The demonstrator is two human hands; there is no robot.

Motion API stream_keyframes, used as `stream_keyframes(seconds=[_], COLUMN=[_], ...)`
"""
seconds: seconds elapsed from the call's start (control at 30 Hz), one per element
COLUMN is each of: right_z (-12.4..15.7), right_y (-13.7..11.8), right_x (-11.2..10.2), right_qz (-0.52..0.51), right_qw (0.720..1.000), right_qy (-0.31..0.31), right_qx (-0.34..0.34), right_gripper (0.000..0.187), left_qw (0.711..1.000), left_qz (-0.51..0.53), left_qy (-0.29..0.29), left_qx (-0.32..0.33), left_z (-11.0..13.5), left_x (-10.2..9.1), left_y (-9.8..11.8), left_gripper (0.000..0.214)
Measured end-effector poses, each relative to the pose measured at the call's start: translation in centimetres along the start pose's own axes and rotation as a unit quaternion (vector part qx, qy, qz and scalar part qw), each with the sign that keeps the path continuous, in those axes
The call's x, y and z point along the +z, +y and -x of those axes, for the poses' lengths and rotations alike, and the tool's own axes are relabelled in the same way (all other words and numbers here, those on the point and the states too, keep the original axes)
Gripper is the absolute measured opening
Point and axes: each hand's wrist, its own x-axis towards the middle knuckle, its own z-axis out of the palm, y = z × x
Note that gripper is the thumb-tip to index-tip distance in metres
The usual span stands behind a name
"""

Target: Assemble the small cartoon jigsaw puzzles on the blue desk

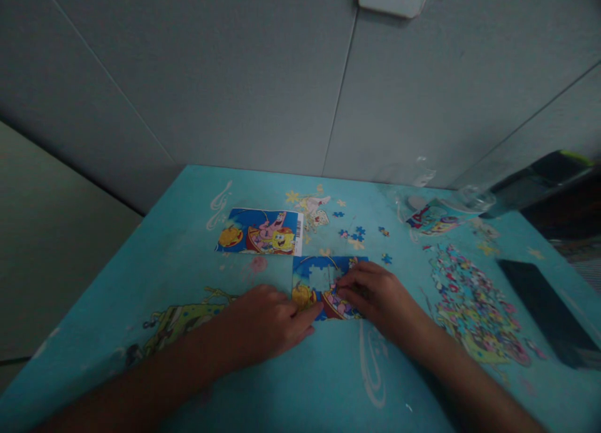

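Observation:
A partly assembled jigsaw puzzle (303,276) lies on the table, with an uncovered gap in its upper middle where the table shows through. My left hand (275,320) rests at its lower left, fingers stretched out and the fingertips touching its surface. At the right side of the puzzle, my right hand (378,292) has thumb and fingers pinched together beside the gap. A small puzzle piece (336,284) appears to be at those fingertips, mostly hidden by them. Just behind the puzzle lies the reference picture card (258,231), printed with the same cartoon scene.
Several loose blue pieces (357,234) lie behind the puzzle. To the right spread a large heap of mixed pieces (474,301) and a dark flat object (547,308). A clear plastic bag with a printed label (434,217) sits at the back right, before the wall (263,82).

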Motion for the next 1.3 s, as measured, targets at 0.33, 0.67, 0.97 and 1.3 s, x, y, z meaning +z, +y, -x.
stream_keyframes(seconds=[0.33, 0.67, 0.97, 1.3], right_z=[0.0, -0.2, -0.3, -0.5], right_y=[0.1, 1.3, 2.9, 6.2], right_x=[-0.2, -1.3, -2.1, -4.1], right_qz=[0.002, 0.055, 0.072, 0.150], right_qw=[1.000, 0.997, 0.995, 0.979], right_qy=[0.001, 0.042, 0.049, 0.110], right_qx=[0.005, 0.022, 0.047, 0.086], right_gripper=[0.009, 0.011, 0.016, 0.022], left_qw=[1.000, 1.000, 1.000, 1.000], left_qz=[0.002, -0.001, -0.011, -0.001], left_qy=[0.002, 0.019, 0.024, 0.030], left_qx=[0.001, 0.000, 0.009, 0.008], left_z=[-0.2, 0.0, -0.1, 0.0], left_x=[0.2, 0.3, 0.1, 0.2], left_y=[-0.2, 0.0, -0.1, -0.1], left_gripper=[0.035, 0.036, 0.035, 0.032])
